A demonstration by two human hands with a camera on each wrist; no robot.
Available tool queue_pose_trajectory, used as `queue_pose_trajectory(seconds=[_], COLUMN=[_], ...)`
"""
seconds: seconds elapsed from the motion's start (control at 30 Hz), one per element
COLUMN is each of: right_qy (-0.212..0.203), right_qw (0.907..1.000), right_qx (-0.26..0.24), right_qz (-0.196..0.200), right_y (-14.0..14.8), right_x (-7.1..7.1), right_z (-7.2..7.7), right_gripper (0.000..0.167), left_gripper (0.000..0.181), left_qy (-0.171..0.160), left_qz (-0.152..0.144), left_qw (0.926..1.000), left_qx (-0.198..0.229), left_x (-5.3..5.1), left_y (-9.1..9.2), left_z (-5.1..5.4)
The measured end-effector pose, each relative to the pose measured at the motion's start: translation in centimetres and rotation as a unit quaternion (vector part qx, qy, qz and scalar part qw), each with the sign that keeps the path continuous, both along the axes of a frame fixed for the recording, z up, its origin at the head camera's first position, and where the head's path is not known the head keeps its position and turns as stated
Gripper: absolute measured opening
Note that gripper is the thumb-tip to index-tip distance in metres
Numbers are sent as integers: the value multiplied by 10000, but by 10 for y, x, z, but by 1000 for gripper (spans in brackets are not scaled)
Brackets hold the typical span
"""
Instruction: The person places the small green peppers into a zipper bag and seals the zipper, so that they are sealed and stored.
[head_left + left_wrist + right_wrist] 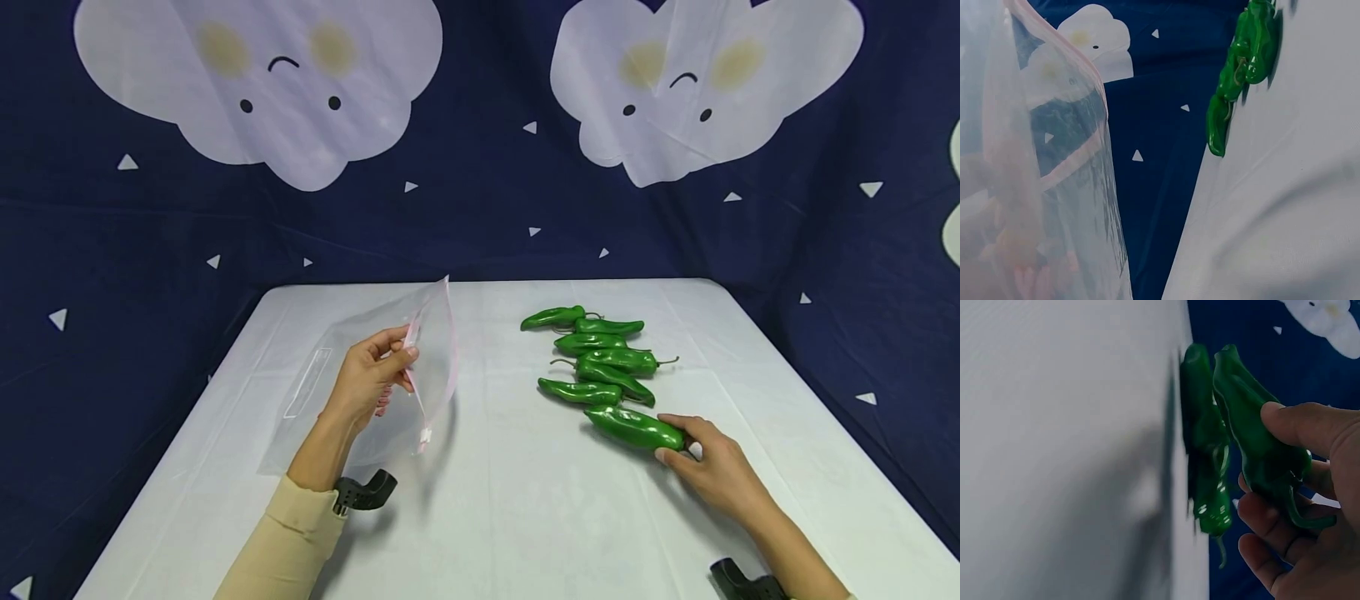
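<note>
The left hand (367, 379) pinches the pink zip edge of a clear plastic bag (322, 400), whose mouth gapes toward the right. In the left wrist view the bag (1079, 219) fills the left side, with fingers blurred behind it. The right hand (716, 467) grips a green pepper (633, 427) by its stem end, at the near end of the other peppers. In the right wrist view the right hand (1310, 506) has its thumb on one side of the held pepper (1257, 437) and fingers on the other; its stem curls toward the palm.
Several green peppers (600, 392) lie in a loose column on the right half of the white-covered table (510, 517). Behind the table hangs a dark blue cloth (480, 208) with clouds and small triangles.
</note>
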State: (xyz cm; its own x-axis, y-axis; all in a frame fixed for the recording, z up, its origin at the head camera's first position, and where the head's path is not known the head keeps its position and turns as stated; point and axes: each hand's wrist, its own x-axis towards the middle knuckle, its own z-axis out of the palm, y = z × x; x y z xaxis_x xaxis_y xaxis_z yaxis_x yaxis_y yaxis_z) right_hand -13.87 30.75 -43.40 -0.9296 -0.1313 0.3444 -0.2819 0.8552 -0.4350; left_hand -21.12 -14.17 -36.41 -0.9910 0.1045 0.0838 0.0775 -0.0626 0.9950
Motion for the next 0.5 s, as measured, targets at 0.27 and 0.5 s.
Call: queue_pose_trajectory(seconds=[0.27, 0.5], right_qy=[282, 187], right_qw=[9989, 9983], right_qx=[-293, -466], right_qz=[220, 288], right_y=[-14, -27], right_x=[1, -1], right_z=[16, 26], right_gripper=[47, 47], left_gripper=[44, 44], left_qy=[-78, -70], left_qz=[-23, -46], left_qw=[10000, 9999], left_qx=[-33, 60], left_x=[1, 2], left_y=[-1, 0], left_z=[1, 0])
